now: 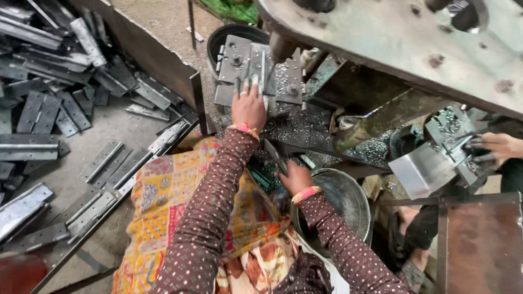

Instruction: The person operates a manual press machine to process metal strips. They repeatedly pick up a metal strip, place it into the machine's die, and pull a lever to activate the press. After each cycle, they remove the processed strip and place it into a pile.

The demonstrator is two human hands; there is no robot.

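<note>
A big grey machine body hung over the top right of my view, and below it the work surface lay thick with bright metal shavings. To my left the floor was heaped with flat steel hinges, cut off from me by a rusty sheet-metal divider. My patterned yellow cloth covered my lap. A round metal bowl sat just beside my right forearm, and a black tub stood behind the stack I was working on.

My left hand reached forward with the fingers spread and laid flat on a pile of grey hinge plates that rested on the surface under the machine. My right hand was lower and nearer to me, fingers curled around a narrow metal piece; I could not tell just what it was.

At the far right another person's hand gripped a steel part at a second station, well apart from mine
</note>
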